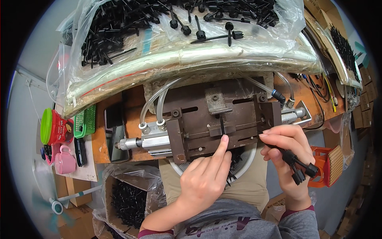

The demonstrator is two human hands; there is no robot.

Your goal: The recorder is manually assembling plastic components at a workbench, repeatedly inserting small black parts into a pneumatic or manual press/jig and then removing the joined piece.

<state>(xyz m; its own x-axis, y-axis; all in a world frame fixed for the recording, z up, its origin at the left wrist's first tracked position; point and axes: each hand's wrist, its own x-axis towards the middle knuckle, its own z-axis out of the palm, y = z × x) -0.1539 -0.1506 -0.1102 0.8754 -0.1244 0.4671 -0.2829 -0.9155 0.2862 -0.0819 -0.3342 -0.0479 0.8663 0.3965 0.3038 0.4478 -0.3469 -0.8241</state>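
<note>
Black stem (223, 125) on the fixture (195, 126) could skew if your index-extended left hand (205, 175) slips, your right hand (283, 166) clasping knobbed pieces (298, 176).

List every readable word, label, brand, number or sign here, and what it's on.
I won't copy wording; print shows on:
Sweatshirt: dark lettering on the front.
Red tub: pale lettering, small.
Carton by the right forearm: dark lettering, partly covered.
Stacked cartons, far right: any marks too small to read.
</note>
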